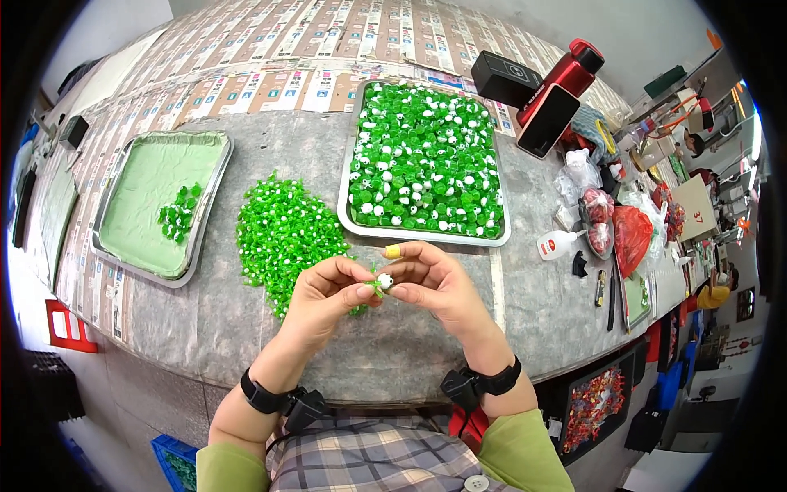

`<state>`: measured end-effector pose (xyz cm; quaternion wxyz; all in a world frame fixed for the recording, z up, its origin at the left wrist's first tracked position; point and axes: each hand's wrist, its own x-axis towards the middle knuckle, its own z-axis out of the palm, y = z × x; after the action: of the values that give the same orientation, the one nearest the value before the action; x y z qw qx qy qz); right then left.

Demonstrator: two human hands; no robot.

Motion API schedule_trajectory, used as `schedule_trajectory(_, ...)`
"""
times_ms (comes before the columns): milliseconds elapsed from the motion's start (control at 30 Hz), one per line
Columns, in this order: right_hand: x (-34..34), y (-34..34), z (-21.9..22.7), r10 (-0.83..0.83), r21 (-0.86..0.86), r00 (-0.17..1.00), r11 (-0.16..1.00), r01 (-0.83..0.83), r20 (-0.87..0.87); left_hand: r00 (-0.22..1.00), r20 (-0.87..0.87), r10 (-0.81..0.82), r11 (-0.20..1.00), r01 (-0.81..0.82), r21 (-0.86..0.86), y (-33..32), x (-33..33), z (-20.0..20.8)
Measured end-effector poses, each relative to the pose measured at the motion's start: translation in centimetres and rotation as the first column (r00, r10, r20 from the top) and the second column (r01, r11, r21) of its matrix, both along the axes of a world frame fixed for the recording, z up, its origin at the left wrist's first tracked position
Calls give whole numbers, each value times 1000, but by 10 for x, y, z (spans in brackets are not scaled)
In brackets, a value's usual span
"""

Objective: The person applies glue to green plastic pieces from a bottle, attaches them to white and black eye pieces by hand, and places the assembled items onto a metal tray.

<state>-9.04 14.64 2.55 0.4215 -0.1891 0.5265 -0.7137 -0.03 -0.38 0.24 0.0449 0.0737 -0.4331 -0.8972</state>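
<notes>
My left hand and my right hand meet above the near middle of the table, both with thumb and forefinger pinched. Between the fingertips of the right is a small round white head with dark spots. Touching it, a little green plastic piece sits in the left fingertips; the fingers partly cover where the two meet. A yellow wrap circles one right fingertip. Just beyond my left hand spreads a heap of small bright green pieces. Farther off, a metal tray is full of green-and-white round heads.
At the left, a green-lined tray holds a small cluster of green-and-white figures. Far right stand a red bottle, a phone and a black box. A white glue bottle and a red bag lie right.
</notes>
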Motion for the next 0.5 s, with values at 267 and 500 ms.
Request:
schedule_trajectory(267, 1, 0, -14, 23, -2, 999, 1000, -23, 29, 1000, -25, 1, 992, -4, -122, 1, 2, -2)
schedule_trajectory(500, 9, 1, -4, -200, -23, 966, 980, 198, -163, 996, 70, 52, 996, -46, -77, 0, 0, -2)
